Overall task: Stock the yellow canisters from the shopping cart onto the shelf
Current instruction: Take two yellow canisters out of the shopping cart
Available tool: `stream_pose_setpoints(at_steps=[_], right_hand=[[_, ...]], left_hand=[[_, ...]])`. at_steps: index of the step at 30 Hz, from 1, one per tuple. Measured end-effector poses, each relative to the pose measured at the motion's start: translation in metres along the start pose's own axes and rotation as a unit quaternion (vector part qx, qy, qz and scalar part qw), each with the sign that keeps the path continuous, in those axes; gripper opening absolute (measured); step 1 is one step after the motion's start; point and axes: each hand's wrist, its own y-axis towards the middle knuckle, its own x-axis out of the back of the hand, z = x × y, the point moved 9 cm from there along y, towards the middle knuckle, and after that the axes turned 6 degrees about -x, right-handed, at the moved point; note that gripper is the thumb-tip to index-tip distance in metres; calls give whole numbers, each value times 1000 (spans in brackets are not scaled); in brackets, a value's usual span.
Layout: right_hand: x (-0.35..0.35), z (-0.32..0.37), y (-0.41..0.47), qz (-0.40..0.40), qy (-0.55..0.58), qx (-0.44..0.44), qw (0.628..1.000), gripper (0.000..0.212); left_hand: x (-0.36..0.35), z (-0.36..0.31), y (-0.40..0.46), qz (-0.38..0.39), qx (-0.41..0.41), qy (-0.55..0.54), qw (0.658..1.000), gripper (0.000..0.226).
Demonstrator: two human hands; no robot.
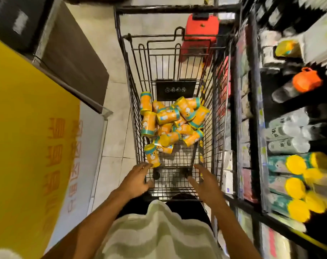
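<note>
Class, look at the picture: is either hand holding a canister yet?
No. Both the left hand and right hand reach open-fingered into the cart, short of the canisters.

dim, motion-blurred, edges warped

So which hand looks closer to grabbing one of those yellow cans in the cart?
Left, probably. The left hand has open fingers almost at the nearest canister, which juts toward it. The right hand, also open, reaches over bare cart mesh, farther from any can.
</note>
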Motion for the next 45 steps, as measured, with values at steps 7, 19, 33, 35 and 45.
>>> stream_pose_setpoints(at_steps=[7,19,33,35,45], right_hand=[[4,-20,92,98,-21,-37,994,49],[-128,-59,277,154,292,-307,893,18],[-165,-66,291,199,409,-345,821,46],[-152,-67,270,218,411,-328,822,50],[-86,-29,167,337,442,-279,783,78]], left_hand=[[-50,14,74,46,82,-61,994,60],[-87,83,195,22,99,-99,990,47],[-91,98,185,-4,175,-264,948,32],[-86,98,182,-18,208,-318,925,24],[-21,13,171,-10,223,-568,792,25]])
